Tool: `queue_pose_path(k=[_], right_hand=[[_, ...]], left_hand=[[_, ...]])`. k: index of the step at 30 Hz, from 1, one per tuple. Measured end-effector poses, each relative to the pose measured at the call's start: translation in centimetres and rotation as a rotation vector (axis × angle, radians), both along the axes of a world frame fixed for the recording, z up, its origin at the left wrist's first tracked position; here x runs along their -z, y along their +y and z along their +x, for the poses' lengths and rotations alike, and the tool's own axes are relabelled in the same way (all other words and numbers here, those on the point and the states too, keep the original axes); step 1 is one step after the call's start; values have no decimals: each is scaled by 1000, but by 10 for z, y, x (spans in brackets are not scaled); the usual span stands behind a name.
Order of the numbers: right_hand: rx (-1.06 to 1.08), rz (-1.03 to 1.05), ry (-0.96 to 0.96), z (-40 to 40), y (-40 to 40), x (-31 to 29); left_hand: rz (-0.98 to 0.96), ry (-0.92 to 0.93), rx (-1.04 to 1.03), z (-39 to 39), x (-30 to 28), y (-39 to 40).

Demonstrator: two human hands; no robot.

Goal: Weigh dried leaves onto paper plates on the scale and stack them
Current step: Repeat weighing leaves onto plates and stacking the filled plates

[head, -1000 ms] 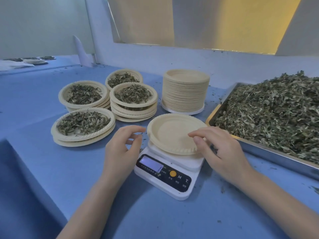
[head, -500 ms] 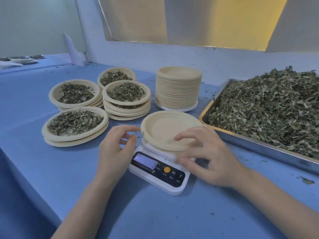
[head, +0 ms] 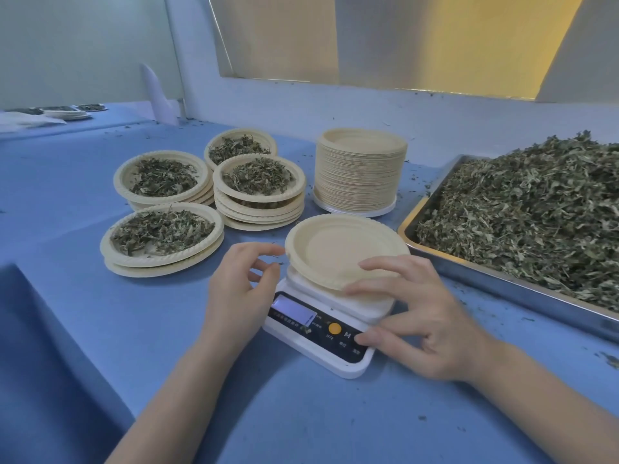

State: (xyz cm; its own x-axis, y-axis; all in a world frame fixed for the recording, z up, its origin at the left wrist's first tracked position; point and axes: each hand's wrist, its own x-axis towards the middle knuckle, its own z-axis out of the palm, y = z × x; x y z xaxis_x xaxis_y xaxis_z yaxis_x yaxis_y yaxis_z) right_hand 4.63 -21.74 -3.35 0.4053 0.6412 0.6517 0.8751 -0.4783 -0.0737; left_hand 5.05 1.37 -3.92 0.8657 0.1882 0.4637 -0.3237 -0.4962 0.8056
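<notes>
An empty cream paper plate (head: 338, 247) lies on the white digital scale (head: 321, 329). My right hand (head: 425, 319) is spread over the scale's right side, its thumb on a button at the panel's right end and its fingers above the plate's near rim. My left hand (head: 237, 289) hovers just left of the scale, fingers loosely curled and holding nothing. A metal tray (head: 509, 286) heaped with dried leaves (head: 536, 216) stands at the right. Several stacks of leaf-filled plates (head: 259, 192) sit at the left, and a tall stack of empty plates (head: 360, 172) stands behind the scale.
The blue table (head: 318, 423) carries scattered leaf crumbs. More filled plates (head: 72, 112) lie far back left. A white wall and window ledge close off the back. The table's left edge drops away near my left forearm.
My right hand has slid from the plate's rim down toward the scale's panel, and its thumb now rests on a button. My left hand has barely moved.
</notes>
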Motion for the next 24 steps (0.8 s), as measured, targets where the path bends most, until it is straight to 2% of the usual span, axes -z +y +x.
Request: queue_pose_path(k=[6,11,15,20,24], right_hand=[[57,115,119,-4,5,1],[64,123,112,-5,7,3],[66,156,128,-3,6,-2],[232,281,207,12,5,-24],[394,217,231,25,-24,-40]], left_hand=[[-52,-18,-31,2,-1,3],[-55,-16,-41,2,1,5],[38,-132,-63,1,-10,-5],[311,-182,279,20,-46,-63],[461,-168,442,47,-68,-117]])
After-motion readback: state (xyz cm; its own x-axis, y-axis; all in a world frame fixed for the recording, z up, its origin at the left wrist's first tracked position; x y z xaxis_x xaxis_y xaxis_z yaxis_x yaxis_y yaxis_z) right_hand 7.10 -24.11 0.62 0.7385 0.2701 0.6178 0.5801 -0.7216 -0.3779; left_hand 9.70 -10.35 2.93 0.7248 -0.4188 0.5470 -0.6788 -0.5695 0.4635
